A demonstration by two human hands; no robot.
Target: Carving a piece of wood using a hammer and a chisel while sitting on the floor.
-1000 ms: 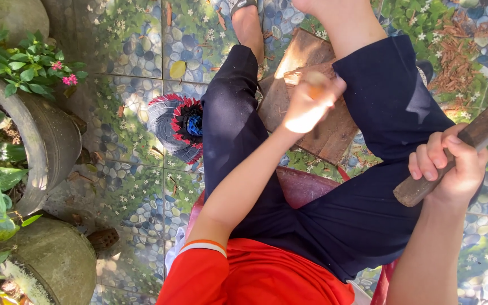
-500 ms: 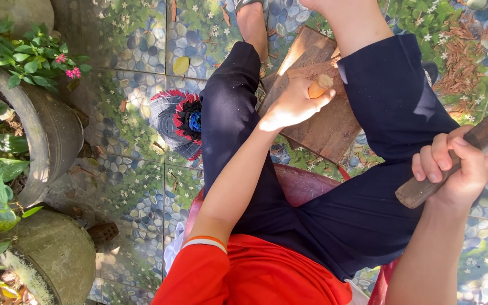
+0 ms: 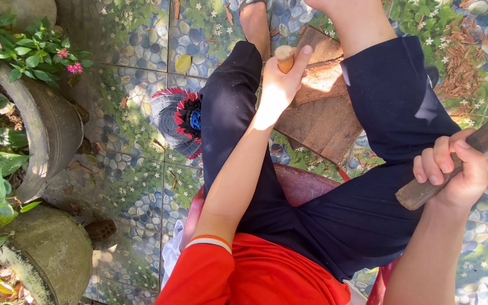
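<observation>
Wooden stick [image 3: 284,58], short, pale at its cut end and orange along its side, stands upper centre of the frame, gripped upright in the left hand [image 3: 278,85] over a rough wooden block [image 3: 326,116] that lies on the tiled floor [image 3: 136,147] between the seated person's legs. Left hand: fingers wrapped round the stick, thumb pressed against its upper side, forearm stretched forward from an orange sleeve at lower centre. Right hand [image 3: 453,172]: fist clenched round the dark wooden handle [image 3: 458,161] of a tool at right of frame, raised to the side and well apart from the stick; the handle runs out of the frame at the upper right edge, so its working end is hidden.

Hazard, as judged: the left thumb and fingertips sit just beside the stick's top, so a misjudged stroke of the tool could meet them rather than the wood. The stick, held by one hand only, could twist or skid on the uneven block. Bare shins flank the block closely and lie in the path of any glancing blow. A red plastic stool [image 3: 306,183] shows beneath the dark trousers; plant pots [image 3: 52,130] stand at left.
</observation>
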